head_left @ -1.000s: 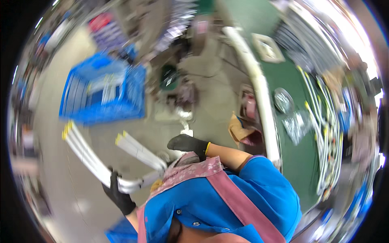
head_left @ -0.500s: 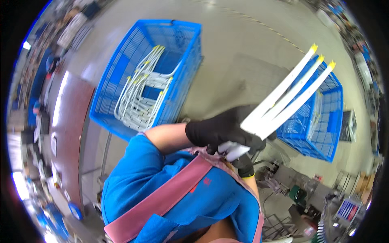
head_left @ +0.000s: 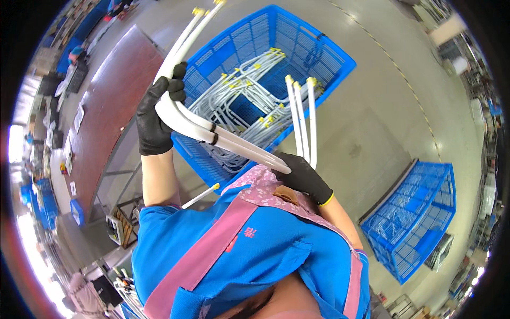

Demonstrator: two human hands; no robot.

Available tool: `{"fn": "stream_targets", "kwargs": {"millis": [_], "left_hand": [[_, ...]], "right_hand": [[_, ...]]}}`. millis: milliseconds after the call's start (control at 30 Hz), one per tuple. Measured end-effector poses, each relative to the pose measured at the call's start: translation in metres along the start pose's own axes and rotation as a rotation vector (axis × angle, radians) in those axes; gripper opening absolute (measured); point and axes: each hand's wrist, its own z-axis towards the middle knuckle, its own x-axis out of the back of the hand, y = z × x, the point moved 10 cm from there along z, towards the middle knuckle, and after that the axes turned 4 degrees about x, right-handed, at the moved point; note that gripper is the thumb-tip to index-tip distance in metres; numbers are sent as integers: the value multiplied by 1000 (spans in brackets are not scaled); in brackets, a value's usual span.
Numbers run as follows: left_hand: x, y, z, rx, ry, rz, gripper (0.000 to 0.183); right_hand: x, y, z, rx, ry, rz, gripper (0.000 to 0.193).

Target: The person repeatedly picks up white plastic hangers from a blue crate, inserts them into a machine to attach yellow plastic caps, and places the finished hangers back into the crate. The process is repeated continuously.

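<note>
A bundle of white bent tubes (head_left: 236,144) with yellow end caps spans between my two black-gloved hands. My left hand (head_left: 159,109) is closed around the bundle at its bend on the left, with two capped ends rising above it. Closed on the bundle's other end in front of my apron is my right hand (head_left: 304,181), partly hidden behind the tubes. Several capped ends stand up just beyond it. Below the bundle sits a large blue crate (head_left: 340,69), with many similar white bent tubes (head_left: 226,106) lying in it. Dark bands cross the held tubes near their middle.
Another blue crate (head_left: 409,223) stands on the floor at the right. To the left is a long table with a reddish-brown top (head_left: 109,101). A single yellow-capped tube end (head_left: 202,195) shows by my left sleeve. A striped line runs across the floor at far right.
The view has turned, so the filled crate now lies ahead of me. My left hand has moved left and up along the tubes; the bundle has swung from upper right to across my front.
</note>
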Motion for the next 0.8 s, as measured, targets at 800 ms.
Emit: {"fn": "stream_targets", "kwargs": {"millis": [800], "left_hand": [[410,108,-45,88,1077,1261,16]], "right_hand": [[-141,0,93,319,-530,-272,64]]}}
